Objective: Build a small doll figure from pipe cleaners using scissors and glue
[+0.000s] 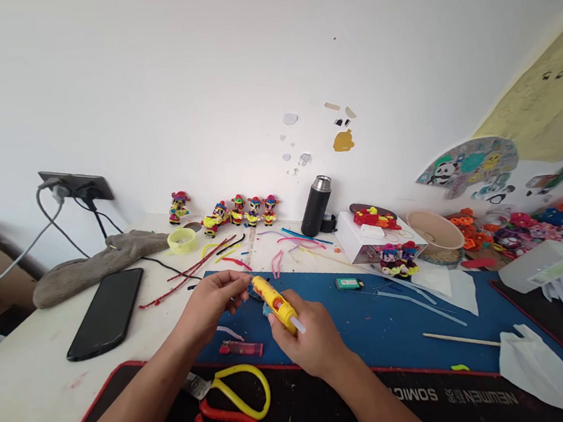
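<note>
My right hand [314, 340] is wrapped around a yellow hot glue gun [270, 295], with a whitish glue stick [299, 325] poking out of its rear. The gun's front end points away from me and to the left. At that end, my left hand [214, 301] is pinched closed; whatever sits between its fingertips is too small to make out. Below the hands, a pink lighter [241, 349] and a pale lilac strip [230, 333] lie on the blue mat [374, 322]. Scissors [241, 395] with one yellow and one red handle rest nearer to me.
A black phone [105, 315] and red twisted stems [172, 292] lie to the left. Behind stand small figurines [237, 210], a yellow tape roll [182, 241] and a black thermos [316, 206]. On the right are a white box [350, 247], a wooden stick [460, 339] and tissue [539, 365].
</note>
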The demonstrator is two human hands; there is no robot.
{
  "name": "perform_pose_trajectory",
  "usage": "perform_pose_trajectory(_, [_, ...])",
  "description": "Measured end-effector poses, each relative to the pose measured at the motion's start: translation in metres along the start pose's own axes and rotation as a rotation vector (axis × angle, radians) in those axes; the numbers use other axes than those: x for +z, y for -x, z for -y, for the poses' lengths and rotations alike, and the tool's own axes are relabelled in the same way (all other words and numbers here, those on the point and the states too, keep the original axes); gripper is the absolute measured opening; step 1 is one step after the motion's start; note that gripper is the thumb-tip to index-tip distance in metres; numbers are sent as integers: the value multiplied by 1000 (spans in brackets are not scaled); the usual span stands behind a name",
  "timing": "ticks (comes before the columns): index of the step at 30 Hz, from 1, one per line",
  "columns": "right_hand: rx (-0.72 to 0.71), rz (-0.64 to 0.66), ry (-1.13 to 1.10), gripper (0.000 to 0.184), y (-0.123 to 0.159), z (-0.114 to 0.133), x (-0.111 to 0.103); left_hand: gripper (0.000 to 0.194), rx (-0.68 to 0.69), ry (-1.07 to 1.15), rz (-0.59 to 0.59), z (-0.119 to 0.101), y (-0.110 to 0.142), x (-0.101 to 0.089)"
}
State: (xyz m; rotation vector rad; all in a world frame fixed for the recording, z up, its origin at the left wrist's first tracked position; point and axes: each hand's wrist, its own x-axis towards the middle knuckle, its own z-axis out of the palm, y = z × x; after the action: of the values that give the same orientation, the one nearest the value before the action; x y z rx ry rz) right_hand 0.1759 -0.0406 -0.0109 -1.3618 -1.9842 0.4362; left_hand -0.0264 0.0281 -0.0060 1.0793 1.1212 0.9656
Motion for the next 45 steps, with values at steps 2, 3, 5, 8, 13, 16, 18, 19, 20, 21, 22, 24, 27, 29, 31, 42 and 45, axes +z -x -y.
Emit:
perform_pose_trajectory(2, [1, -7, -2, 14, 0, 0, 0, 38, -2, -4, 4, 0, 0, 0])
perform_pose_trajectory(3, [2, -11, -1, 13, 0, -1, 1, 38, -1, -5, 6, 0, 0, 0])
perform_pose_trajectory(5, [0, -17, 3, 13, 0, -1, 1, 39, 4, -6, 7, 0, 0, 0])
perform_pose_trajectory(8, [-2, -11, 10, 12, 0, -1, 1, 39, 3, -11, -3, -1, 0, 0])
perform_pose_trajectory(13, [14, 24, 19, 12, 0, 0, -1, 41, -10, -17, -23, -4, 1, 1])
perform_pose_trajectory(16, [14, 34, 25, 11, -1, -1, -1, 39, -4, -19, -23, -5, 1, 1])
perform_pose_trajectory(18, [19, 29, 17, 12, -1, -1, -1, 37, 3, -21, -16, -6, 1, 1])
perform_pose_trajectory(19, [26, 26, 7, 13, -1, -1, -1, 36, 7, -22, -14, -6, 1, 1])
perform_pose_trajectory(20, [37, 25, -7, 14, -1, -1, -1, 36, 11, -24, -14, -6, 2, 1])
perform_pose_trajectory(21, [50, 24, -25, 16, -1, -1, -1, 36, 16, -27, -15, -6, 2, 1])
perform_pose_trajectory(22, [64, 19, -46, 17, -1, -1, -1, 36, 21, -30, -19, -6, 2, 1])
perform_pose_trajectory(24, [88, 3, -103, 19, -2, -1, -2, 36, 26, -35, -31, -7, 3, 1])
perform_pose_trajectory(27, [120, -42, -202, 22, -2, -1, -3, 38, 26, -43, -49, -8, 4, 3])
perform_pose_trajectory(29, [146, -59, -256, 26, -2, -1, -3, 40, 31, -55, -57, -8, 4, 3])
perform_pose_trajectory(31, [178, -53, -294, 30, -1, -2, -3, 41, 40, -69, -61, -8, 4, 4])
perform_pose_trajectory(42, [262, -4, -330, 39, 2, -1, 0, 41, 63, -84, -57, -8, 4, 4])
perform_pose_trajectory(45, [269, 0, -327, 40, 2, -2, 0, 40, 55, -72, -50, -8, 4, 4])
